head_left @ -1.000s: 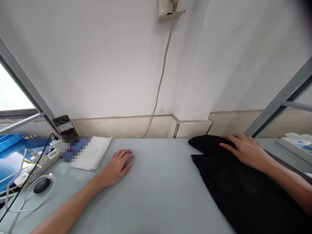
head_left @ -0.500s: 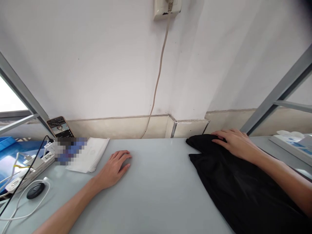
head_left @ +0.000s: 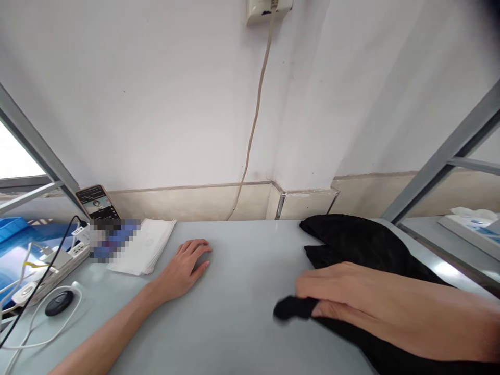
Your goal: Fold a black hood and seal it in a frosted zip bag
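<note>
Black cloth (head_left: 363,242) lies over the right part of the grey-blue table (head_left: 242,312). My right hand (head_left: 344,297) is closed on the near part of it, and a short end of fabric sticks out left of the fingers. My left hand (head_left: 187,268) rests on the table left of centre, fingers apart and holding nothing. Just beyond it, to the left, is a stack of thin white sheets or bags (head_left: 144,247).
A phone (head_left: 98,203) leans at the back left, near a power strip (head_left: 62,273) with cables. A black oval object (head_left: 59,303) lies by a white cable. Metal frame bars (head_left: 441,156) rise at both sides. A white box (head_left: 469,234) stands far right.
My right hand has come nearer and to the left from the cloth's far end, and now grips its near part. My left hand has stayed in place.
</note>
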Demonstrator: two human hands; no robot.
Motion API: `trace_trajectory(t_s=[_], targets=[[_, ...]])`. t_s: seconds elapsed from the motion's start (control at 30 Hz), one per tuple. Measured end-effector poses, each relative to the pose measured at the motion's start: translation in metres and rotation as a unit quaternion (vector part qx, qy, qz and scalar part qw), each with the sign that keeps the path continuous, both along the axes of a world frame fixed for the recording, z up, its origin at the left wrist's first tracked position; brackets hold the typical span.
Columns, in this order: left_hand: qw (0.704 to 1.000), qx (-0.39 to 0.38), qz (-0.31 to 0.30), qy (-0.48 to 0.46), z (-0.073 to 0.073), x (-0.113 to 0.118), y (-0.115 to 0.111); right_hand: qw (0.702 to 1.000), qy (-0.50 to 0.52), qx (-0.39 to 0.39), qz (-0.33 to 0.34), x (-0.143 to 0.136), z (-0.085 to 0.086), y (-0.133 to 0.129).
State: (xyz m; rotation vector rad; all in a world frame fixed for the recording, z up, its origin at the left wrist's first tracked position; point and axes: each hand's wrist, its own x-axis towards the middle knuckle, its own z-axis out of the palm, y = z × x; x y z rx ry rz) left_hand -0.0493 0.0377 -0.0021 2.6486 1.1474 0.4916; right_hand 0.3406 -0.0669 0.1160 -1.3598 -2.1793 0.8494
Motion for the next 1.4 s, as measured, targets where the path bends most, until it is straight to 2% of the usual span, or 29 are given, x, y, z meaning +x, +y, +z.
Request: trace_trajectory(t_s=[0.03,0.07,0.1,0.17,0.23,0.33,0.4,0.47,0.63,0.73,0.8,0.87,0.93,1.0,1.07,1.13,1.23,1.33,1.4], targets=[[1.000,-0.001,0.000,0.000,0.000,0.000,0.000,0.997,0.005,-0.037,0.066,-0.013,0.009,0.003],[1.000,-0.001,0.000,-0.001,-0.001,0.000,0.000,0.995,0.017,-0.038,0.087,-0.022,0.016,0.010],[1.000,-0.001,0.000,-0.003,-0.001,0.000,0.001,0.997,0.036,0.000,0.063,-0.029,0.019,0.022],[1.000,0.000,0.002,-0.012,-0.001,0.001,0.001,0.999,0.030,0.031,0.007,-0.035,0.012,0.055],[1.000,-0.004,0.009,-0.026,-0.001,0.001,0.000,0.999,0.004,0.044,-0.015,-0.037,-0.010,0.093],[0.998,-0.012,0.026,-0.053,0.000,0.001,-0.002,0.999,-0.005,0.031,-0.027,-0.041,-0.052,0.139],[0.997,-0.014,0.026,-0.066,0.003,0.004,-0.006,0.999,0.006,0.008,-0.032,-0.045,-0.074,0.157],[0.997,-0.022,0.007,-0.068,0.008,0.008,-0.011,0.999,0.025,-0.027,-0.027,-0.046,-0.086,0.165],[0.995,-0.068,-0.052,-0.051,0.019,0.018,-0.026,0.992,0.059,-0.109,-0.018,-0.028,-0.085,0.164],[0.992,-0.102,-0.039,-0.070,0.017,0.023,-0.025,0.989,0.065,-0.130,-0.005,-0.022,-0.078,0.154],[0.984,-0.139,-0.009,-0.113,0.013,0.030,-0.016,0.986,0.084,-0.145,0.025,-0.028,-0.074,0.147],[0.966,-0.185,0.016,-0.181,0.010,0.042,0.000,0.974,0.126,-0.175,0.068,-0.040,-0.069,0.141],[0.939,-0.242,0.010,-0.246,0.008,0.055,0.019,0.957,0.179,-0.202,0.103,-0.051,-0.066,0.137],[0.916,-0.293,-0.008,-0.275,0.008,0.068,0.036,0.946,0.222,-0.208,0.108,-0.057,-0.064,0.135],[0.908,-0.296,-0.008,-0.297,0.010,0.077,0.046,0.940,0.247,-0.214,0.095,-0.056,-0.064,0.134],[0.893,-0.313,-0.025,-0.322,0.013,0.082,0.048,0.932,0.262,-0.236,0.087,-0.053,-0.065,0.132],[0.850,-0.388,-0.057,-0.352,0.017,0.085,0.043,0.923,0.275,-0.259,0.079,-0.047,-0.065,0.129],[0.813,-0.422,-0.031,-0.400,0.019,0.084,0.041,0.922,0.268,-0.276,0.040,-0.044,-0.065,0.126],[0.810,-0.396,0.009,-0.432,0.018,0.083,0.044,0.919,0.254,-0.301,0.016,-0.042,-0.066,0.125]])
